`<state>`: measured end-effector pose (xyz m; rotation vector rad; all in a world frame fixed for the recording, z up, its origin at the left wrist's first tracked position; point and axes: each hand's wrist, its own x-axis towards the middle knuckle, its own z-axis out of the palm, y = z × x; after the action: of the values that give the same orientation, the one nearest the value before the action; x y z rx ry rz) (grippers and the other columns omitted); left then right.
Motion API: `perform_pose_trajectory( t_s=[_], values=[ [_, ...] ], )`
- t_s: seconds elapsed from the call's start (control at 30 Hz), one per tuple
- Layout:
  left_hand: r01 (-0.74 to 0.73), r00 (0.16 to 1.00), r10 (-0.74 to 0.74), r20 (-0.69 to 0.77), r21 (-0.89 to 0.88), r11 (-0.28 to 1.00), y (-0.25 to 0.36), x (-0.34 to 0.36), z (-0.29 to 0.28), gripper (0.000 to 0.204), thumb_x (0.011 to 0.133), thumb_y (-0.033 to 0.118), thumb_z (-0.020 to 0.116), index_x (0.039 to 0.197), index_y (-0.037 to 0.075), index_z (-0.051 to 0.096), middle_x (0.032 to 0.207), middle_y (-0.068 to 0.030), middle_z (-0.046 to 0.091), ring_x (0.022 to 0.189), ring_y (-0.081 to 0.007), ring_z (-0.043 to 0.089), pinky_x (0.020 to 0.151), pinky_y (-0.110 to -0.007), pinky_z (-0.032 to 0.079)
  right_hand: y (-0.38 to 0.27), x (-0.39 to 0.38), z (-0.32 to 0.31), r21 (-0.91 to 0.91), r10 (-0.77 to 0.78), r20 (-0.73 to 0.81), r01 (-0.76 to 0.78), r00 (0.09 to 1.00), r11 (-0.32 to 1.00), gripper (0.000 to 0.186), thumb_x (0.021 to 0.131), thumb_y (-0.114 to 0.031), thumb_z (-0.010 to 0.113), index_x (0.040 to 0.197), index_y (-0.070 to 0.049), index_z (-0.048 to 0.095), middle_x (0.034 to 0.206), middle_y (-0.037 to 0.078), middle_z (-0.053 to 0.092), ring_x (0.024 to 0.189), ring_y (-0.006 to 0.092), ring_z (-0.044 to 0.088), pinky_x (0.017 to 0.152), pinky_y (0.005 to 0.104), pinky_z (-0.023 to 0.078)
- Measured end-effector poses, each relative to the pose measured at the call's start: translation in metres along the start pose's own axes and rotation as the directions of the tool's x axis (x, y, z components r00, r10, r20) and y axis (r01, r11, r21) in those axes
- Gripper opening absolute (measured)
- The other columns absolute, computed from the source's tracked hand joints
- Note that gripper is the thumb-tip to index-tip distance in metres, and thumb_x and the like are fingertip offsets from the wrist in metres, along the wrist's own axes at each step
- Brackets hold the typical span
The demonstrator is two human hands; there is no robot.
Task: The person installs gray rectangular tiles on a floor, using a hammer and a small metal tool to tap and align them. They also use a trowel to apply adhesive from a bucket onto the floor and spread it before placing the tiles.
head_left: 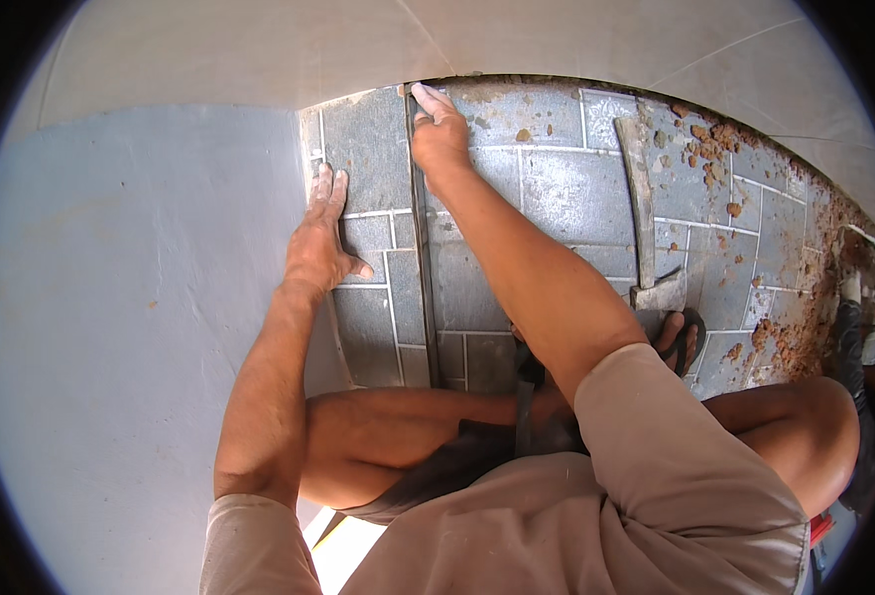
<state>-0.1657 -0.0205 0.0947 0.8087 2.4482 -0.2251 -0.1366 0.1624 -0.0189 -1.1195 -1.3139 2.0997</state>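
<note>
My left hand [318,243] lies with its fingers spread on a grey patterned tile [366,149] beside the left wall. My right hand [439,139] is at the far end of a long, dark, narrow strip [418,238], close to the far wall's foot. Its fingers are bunched and partly curled, and whatever they hold is hidden. The strip runs from there toward my knees; whether it is a bar or a gap between tiles is unclear. To the right of my right forearm lies a hammer [660,294] with a pale wooden handle, its head near my sandalled foot.
A smooth blue-grey wall [150,297] rises at my left, and a beige tiled wall [557,35] stands ahead. Reddish-brown clods of dirt [720,139] are scattered over the grey floor tiles at the right. My bent knees and a sandal [693,337] are close to the work area.
</note>
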Motion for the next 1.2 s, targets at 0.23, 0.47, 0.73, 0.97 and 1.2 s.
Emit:
perform_pose_trajectory(
  t_s=[0.23, 0.47, 0.73, 0.97, 1.2],
  values=[
    [0.012, 1.000, -0.012, -0.003, -0.036, 0.999, 0.001, 0.000, -0.001, 0.153, 0.044, 0.013, 0.105, 0.172, 0.021, 0.021, 0.180, -0.0026, 0.017, 0.163, -0.0222, 0.025, 0.135, -0.035, 0.032, 0.005, -0.006, -0.013, -0.622, -0.362, 0.138, 0.365, 0.922, 0.693, 0.043, 0.101, 0.007, 0.054, 0.138, -0.004, 0.072, 0.144, 0.009, 0.065, 0.132, 0.0278, 0.059, 0.115, 0.0326, 0.045],
    [0.026, 1.000, -0.026, -0.008, -0.044, 0.999, 0.003, -0.002, -0.003, 0.152, 0.044, 0.012, 0.105, 0.172, 0.023, 0.024, 0.180, 0.0007, 0.018, 0.163, -0.0224, 0.027, 0.134, -0.035, 0.033, -0.010, -0.018, -0.030, -0.176, -0.038, 0.008, 0.039, 0.999, 0.984, 0.043, 0.100, 0.004, 0.057, 0.139, -0.004, 0.071, 0.147, 0.013, 0.067, 0.133, 0.0248, 0.060, 0.116, 0.0334, 0.044],
    [0.019, 1.000, -0.019, -0.018, -0.033, 0.999, 0.001, 0.000, 0.000, 0.152, 0.043, 0.013, 0.105, 0.171, 0.022, 0.025, 0.179, -0.0011, 0.020, 0.162, -0.0223, 0.027, 0.134, -0.035, 0.033, -0.001, -0.026, -0.011, 0.106, 0.162, 0.031, -0.164, 0.986, 0.981, 0.051, 0.100, 0.005, 0.055, 0.146, -0.013, 0.068, 0.148, 0.006, 0.067, 0.123, 0.0197, 0.062, 0.120, 0.0347, 0.040],
    [0.031, 0.999, -0.031, -0.008, -0.011, 0.999, 0.003, 0.000, -0.001, 0.151, 0.044, 0.014, 0.105, 0.171, 0.022, 0.025, 0.179, -0.0012, 0.020, 0.163, -0.0215, 0.027, 0.134, -0.035, 0.033, 0.022, -0.029, -0.035, -0.514, -0.179, 0.029, 0.169, 0.983, 0.841, 0.038, 0.103, 0.001, 0.058, 0.135, -0.009, 0.075, 0.142, 0.012, 0.070, 0.134, 0.0289, 0.061, 0.115, 0.0360, 0.047],
    [0.033, 0.999, -0.033, -0.004, 0.008, 0.999, 0.005, -0.001, -0.004, 0.149, 0.045, 0.014, 0.105, 0.171, 0.022, 0.026, 0.179, -0.0007, 0.019, 0.163, -0.0215, 0.026, 0.135, -0.035, 0.033, 0.006, 0.020, -0.013, -0.290, -0.143, 0.018, 0.142, 0.990, 0.947, 0.035, 0.103, -0.010, 0.064, 0.136, -0.002, 0.071, 0.143, 0.014, 0.067, 0.131, 0.0289, 0.062, 0.112, 0.0380, 0.048]
  ],
)
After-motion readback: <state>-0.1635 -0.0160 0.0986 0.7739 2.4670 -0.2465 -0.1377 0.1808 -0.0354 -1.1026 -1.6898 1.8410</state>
